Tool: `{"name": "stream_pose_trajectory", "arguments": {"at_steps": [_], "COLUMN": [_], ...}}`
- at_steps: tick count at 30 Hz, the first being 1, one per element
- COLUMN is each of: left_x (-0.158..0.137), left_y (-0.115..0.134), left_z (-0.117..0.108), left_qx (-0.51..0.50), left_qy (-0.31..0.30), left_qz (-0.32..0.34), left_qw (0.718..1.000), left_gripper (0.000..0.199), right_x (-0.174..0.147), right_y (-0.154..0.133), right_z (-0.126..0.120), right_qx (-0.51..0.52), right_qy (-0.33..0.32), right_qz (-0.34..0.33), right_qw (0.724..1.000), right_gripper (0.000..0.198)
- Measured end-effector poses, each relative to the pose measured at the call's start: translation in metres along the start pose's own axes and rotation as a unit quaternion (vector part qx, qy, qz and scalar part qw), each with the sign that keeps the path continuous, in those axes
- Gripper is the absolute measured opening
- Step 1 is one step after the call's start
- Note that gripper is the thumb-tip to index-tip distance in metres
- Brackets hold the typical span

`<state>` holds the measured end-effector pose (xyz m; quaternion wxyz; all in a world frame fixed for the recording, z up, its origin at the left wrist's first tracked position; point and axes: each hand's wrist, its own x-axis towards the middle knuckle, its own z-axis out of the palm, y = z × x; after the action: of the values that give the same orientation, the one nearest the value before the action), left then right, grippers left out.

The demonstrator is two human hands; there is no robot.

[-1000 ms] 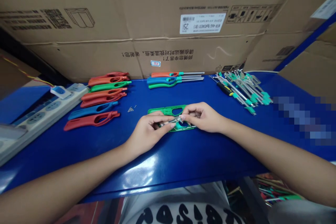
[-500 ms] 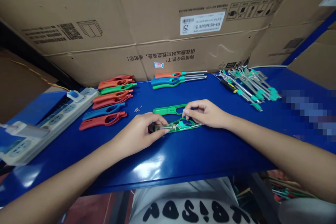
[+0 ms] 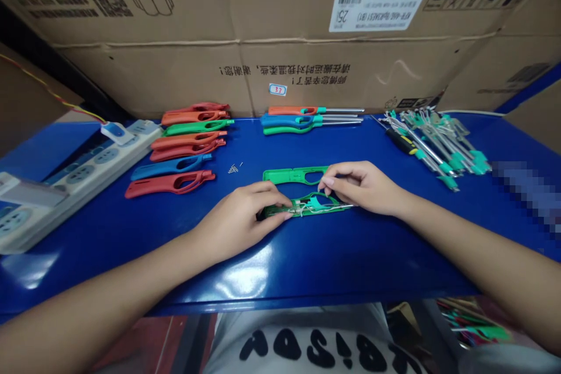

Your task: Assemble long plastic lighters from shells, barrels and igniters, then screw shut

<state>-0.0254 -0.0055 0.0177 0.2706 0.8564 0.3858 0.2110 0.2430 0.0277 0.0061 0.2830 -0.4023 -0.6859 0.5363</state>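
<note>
A green lighter half-shell (image 3: 337, 208) lies on the blue table, holding a clear tank, a turquoise trigger (image 3: 316, 203), white wires and the start of a metal rod. My left hand (image 3: 249, 213) is closed on its handle end, thumb at the near edge and fingers over the tank. Just behind lies the matching green half-shell (image 3: 284, 176), inner side up. My right hand (image 3: 362, 187) is at the rod end of both shells, thumb and forefinger pinched together above the trigger loop. What sits between those fingertips is too small to make out.
Red, orange, green and blue lighter handles (image 3: 170, 184) are stacked at left, beside a power strip (image 3: 87, 178). Small screws (image 3: 234, 169) lie nearby. Assembled lighters (image 3: 289, 121) sit at the back. At right are a black-and-yellow screwdriver (image 3: 401, 141) and piled rod assemblies (image 3: 442, 143). A cardboard box (image 3: 245, 11) stands behind.
The camera view has shifted, so the box markings sit higher. My left fingers cover more of the tank, and a white wire shows more plainly beside them. The right hand keeps its pinch.
</note>
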Motion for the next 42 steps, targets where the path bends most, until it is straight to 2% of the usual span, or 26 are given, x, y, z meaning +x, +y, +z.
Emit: {"name": "stream_pose_trajectory", "arguments": {"at_steps": [4,8,11,14,17,22,26,29,36,42], "left_x": [0.002,0.003,0.002,0.001,0.001,0.002,0.001,0.001,0.002,0.002], "left_y": [-0.001,-0.003,-0.003,-0.002,-0.002,-0.004,-0.004,-0.004,-0.010,-0.010], "left_z": [0.005,0.009,0.010,0.009,0.009,0.011,0.011,0.012,0.013,0.013], "left_qx": [-0.037,-0.074,-0.077,-0.071,-0.062,-0.051,-0.057,-0.064,-0.106,-0.129], "left_qy": [0.023,0.055,0.052,0.047,0.049,0.053,0.045,0.030,0.014,0.012], "left_qz": [-0.016,-0.034,-0.031,-0.026,-0.024,-0.028,-0.042,-0.056,-0.098,-0.101], "left_qw": [0.999,0.995,0.995,0.996,0.997,0.997,0.996,0.996,0.989,0.986], "left_gripper": [0.013,0.011,0.012,0.013,0.012,0.007,0.006,0.008,0.014,0.015], "right_x": [0.000,-0.001,-0.002,-0.005,-0.007,-0.009,-0.012,-0.013,-0.013,-0.014], "right_y": [-0.001,0.003,0.006,0.007,0.007,0.007,0.005,0.003,0.003,0.001], "right_z": [0.000,0.000,0.001,0.003,0.002,0.000,0.001,0.003,0.006,0.007], "right_qx": [-0.004,-0.072,-0.160,-0.243,-0.315,-0.436,-0.531,-0.564,-0.570,-0.571], "right_qy": [-0.001,-0.006,-0.010,-0.015,-0.032,-0.046,-0.053,-0.059,-0.051,-0.046], "right_qz": [-0.011,-0.034,-0.105,-0.224,-0.298,-0.350,-0.386,-0.396,-0.400,-0.403], "right_qw": [1.000,0.997,0.981,0.944,0.901,0.827,0.753,0.722,0.716,0.714], "right_gripper": [0.036,0.033,0.027,0.019,0.027,0.028,0.034,0.035,0.031,0.027]}}
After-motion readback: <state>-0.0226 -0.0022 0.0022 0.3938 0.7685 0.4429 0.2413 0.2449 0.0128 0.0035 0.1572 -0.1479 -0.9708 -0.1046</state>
